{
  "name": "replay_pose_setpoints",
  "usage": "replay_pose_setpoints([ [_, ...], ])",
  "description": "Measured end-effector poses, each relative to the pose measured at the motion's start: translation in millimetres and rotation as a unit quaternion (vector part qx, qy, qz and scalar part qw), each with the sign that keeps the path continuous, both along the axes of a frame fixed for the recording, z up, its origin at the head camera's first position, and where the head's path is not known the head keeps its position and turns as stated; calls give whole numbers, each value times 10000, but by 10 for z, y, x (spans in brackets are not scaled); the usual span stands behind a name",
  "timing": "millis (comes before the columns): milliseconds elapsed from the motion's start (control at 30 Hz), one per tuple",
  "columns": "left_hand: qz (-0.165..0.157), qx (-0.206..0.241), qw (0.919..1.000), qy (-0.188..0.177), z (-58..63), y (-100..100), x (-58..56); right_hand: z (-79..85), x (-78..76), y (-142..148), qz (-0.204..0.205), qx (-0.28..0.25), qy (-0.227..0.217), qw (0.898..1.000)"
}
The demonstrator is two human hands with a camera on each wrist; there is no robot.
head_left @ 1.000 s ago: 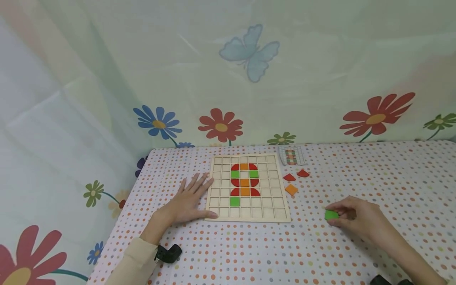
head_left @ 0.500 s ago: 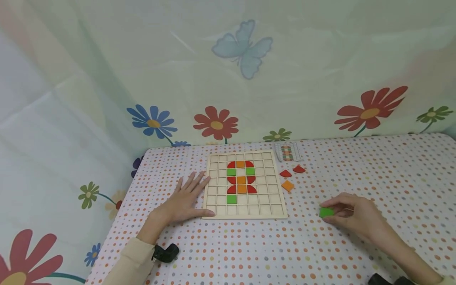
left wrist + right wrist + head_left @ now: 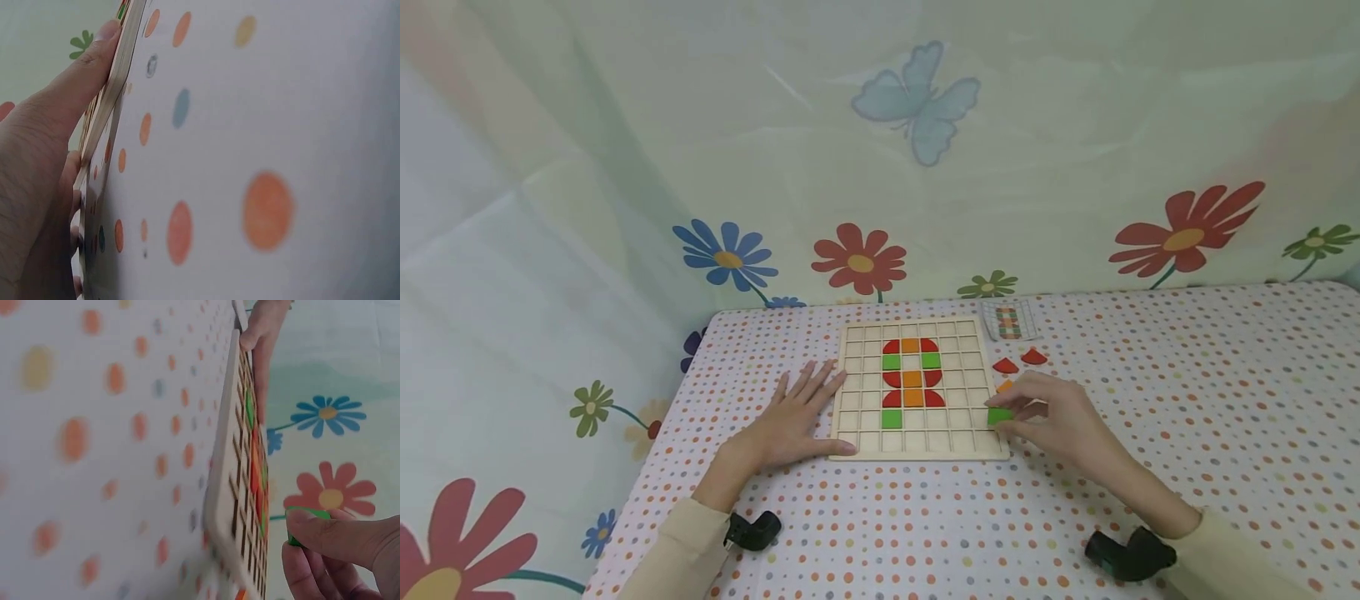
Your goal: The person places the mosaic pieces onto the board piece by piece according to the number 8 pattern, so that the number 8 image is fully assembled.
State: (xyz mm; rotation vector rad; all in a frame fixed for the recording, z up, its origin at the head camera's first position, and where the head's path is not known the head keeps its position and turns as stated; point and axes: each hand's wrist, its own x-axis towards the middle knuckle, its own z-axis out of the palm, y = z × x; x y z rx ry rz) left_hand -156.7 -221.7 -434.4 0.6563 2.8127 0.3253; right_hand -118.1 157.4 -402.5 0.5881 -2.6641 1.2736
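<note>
A wooden grid board (image 3: 958,446) lies on the table with red, orange and green tiles set in its middle columns. My left hand (image 3: 782,429) rests at the board's left edge, fingers spread and fairly straight, the thumb on the near left corner. Between thumb and fingertips my right hand (image 3: 1060,421) pinches a green square tile (image 3: 999,415) over the board's right edge. In the right wrist view the green tile (image 3: 306,526) is held apart from the board. A lone green tile (image 3: 891,419) sits in a cell below the red and orange pieces.
Two red quarter-round pieces (image 3: 1034,357) lie right of the board. An orange tile (image 3: 1004,387) is partly hidden by my right hand. A small pattern card (image 3: 1008,322) lies behind them. The dotted cloth (image 3: 880,525) covers the table up to a flowered backdrop.
My right hand has moved left with the green tile, from the cloth to the board's right edge. The left hand stays at the board. The head view has shifted slightly.
</note>
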Motion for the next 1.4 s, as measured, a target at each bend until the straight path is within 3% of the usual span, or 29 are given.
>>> replay_pose_setpoints([
  [333, -11, 2, 10000, -8, -15, 41, -12, -59, -229, -450, 468, -43, -557, 9973],
  [533, -60, 37, 10000, 46, -5, 58, -30, -121, -238, -524, 385, -54, -748, 9964],
  [833, -73, 32, 9999, 91, 18, 59, -51, -120, -250, -566, 411, 233, -523, 9975],
  [1033, -28, -58, 10000, 24, 5, 39, -35, -119, -239, -621, 395, 407, -744, 9956],
  [1400, 5, -79, 10000, 12, 2, 12, 2, -119, -220, -693, 447, 719, -712, 9939],
])
